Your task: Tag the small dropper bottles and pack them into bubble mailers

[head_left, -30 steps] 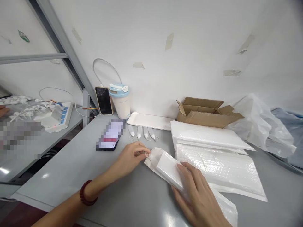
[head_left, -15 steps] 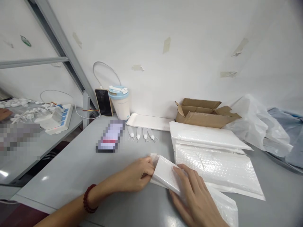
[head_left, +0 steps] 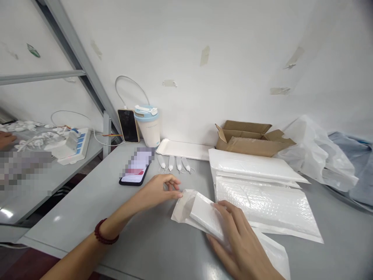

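Note:
A slim white box (head_left: 202,212) lies at the end of a white bubble mailer (head_left: 275,249); whether it is on top of the mailer or partly inside, I cannot tell. My right hand (head_left: 237,233) grips the box and mailer, fingers across the top and thumb along the near side. At the mailer's left end a pale flap (head_left: 181,212) sticks out. My left hand (head_left: 161,188) is just beyond that flap, fingers curved and apart from the thumb, holding nothing. The thumb tip is very close to the flap's corner.
More bubble mailers (head_left: 262,198) lie stacked at right, before an open cardboard box (head_left: 253,142) and a plastic bag (head_left: 317,155). Several small white tubes with loops (head_left: 179,163), a phone (head_left: 135,171) and a cup (head_left: 148,126) stand farther back. Another person's hand (head_left: 7,139) shows at far left.
My left hand has let go of the mailer's flap and moved up and left, its fingers opening. The flap now shows spread out. My right hand keeps its hold on the box.

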{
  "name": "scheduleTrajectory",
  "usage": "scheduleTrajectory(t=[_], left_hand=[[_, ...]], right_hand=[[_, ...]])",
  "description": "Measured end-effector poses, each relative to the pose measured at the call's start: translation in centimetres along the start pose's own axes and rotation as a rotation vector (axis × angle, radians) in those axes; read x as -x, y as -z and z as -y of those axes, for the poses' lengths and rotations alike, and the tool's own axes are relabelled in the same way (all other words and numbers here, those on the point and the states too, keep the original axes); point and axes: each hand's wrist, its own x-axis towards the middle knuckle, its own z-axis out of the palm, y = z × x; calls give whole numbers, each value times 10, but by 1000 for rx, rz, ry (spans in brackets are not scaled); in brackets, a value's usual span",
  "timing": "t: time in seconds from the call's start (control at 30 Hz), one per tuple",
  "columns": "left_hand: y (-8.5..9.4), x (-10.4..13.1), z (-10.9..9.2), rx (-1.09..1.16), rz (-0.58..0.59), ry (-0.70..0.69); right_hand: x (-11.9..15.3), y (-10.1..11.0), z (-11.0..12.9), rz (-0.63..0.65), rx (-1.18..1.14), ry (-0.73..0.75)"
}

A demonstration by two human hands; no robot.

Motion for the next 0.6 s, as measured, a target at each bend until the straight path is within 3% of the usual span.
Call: scheduleTrajectory(t=[0.13,0.3,0.47,0.6], left_hand=[[-4,-4,7,16,190,7],[-16,-5,11,-41,47,-50],[-21,-4,7,-13,1,-65],[-25,0,0,143,118,-2]], right_hand=[[0,6,2,9,-2,57],[-5,9,-1,80,91,428],[-5,1,-3,191,102,421],[-3,-2,-2,181,118,412]])
